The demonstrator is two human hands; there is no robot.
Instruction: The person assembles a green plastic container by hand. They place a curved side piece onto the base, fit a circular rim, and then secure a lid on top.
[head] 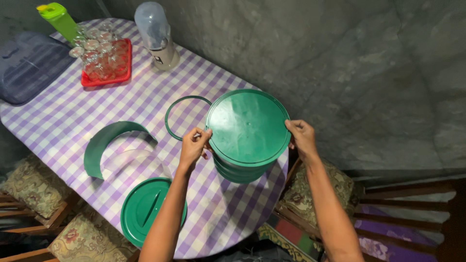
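A round green container [246, 131] stands upside down near the right edge of the table, its flat bottom facing up. My left hand [195, 147] grips its left rim and my right hand [301, 137] grips its right rim. A thin green ring [171, 127] lies on the cloth just left of the container. A green lid [144, 208] with a bar handle rests near the front edge, under my left forearm. A curved green band with a clear plastic sheet [108, 144] lies further left.
The table carries a purple and white checked cloth [63, 116]. At the back stand a red tray of glasses [105, 60], a lime green bottle [60, 19], a clear-domed appliance [156, 34] and a dark blue lid [29, 65]. Cushioned wooden chairs [315, 194] surround the table. A grey wall is on the right.
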